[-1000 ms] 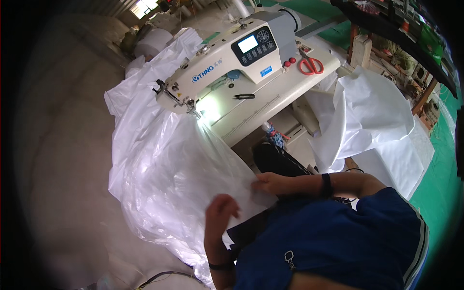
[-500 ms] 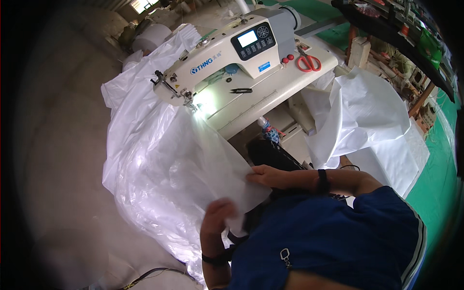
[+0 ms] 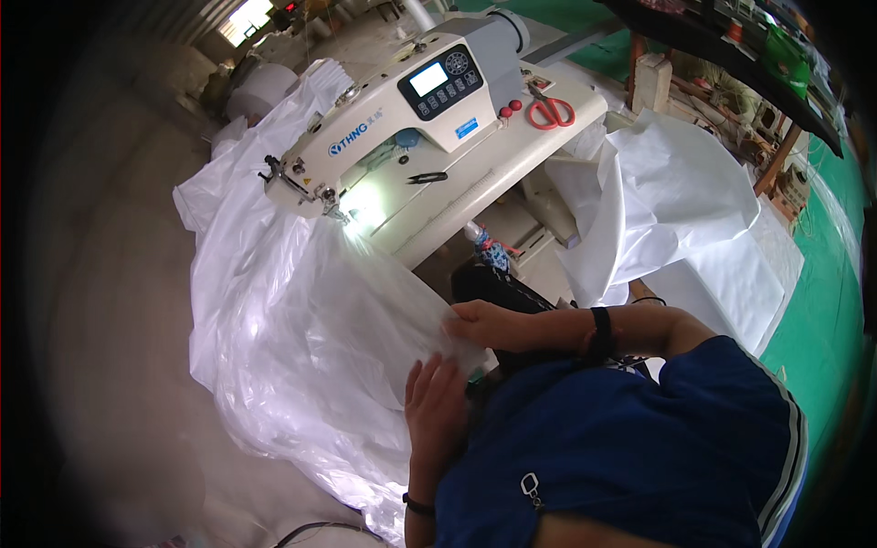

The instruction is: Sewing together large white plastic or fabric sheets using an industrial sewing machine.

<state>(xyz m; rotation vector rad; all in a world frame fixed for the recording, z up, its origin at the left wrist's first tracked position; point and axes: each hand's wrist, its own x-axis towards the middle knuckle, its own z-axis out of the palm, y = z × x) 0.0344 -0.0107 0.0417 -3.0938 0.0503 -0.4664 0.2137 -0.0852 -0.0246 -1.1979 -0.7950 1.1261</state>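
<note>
A large sheet of thin white translucent plastic point(image 3: 283, 338) drapes down from the white sewing machine point(image 3: 384, 119). Its upper part runs under the lit needle area. My right hand point(image 3: 489, 326) is closed on the sheet's near edge, thumb on top; the other fingertips are partly hidden. Just below and to the left, my left hand point(image 3: 437, 397) lies against the same sheet, its fingers stretched out and a little apart. Between the hands and the needle the plastic is drawn into soft folds.
On the machine bed lie black thread snips point(image 3: 427, 177) and red-handled scissors point(image 3: 551, 111), with two red balls point(image 3: 510, 109) beside them. More white sheeting point(image 3: 676, 201) hangs at the right. A dark rack point(image 3: 722, 59) stands at the upper right, above green flooring point(image 3: 822, 320).
My left hand has moved up and right, and its fingers have straightened against the sheet. My right hand keeps its hold on the edge. The whole view has shifted slightly.
</note>
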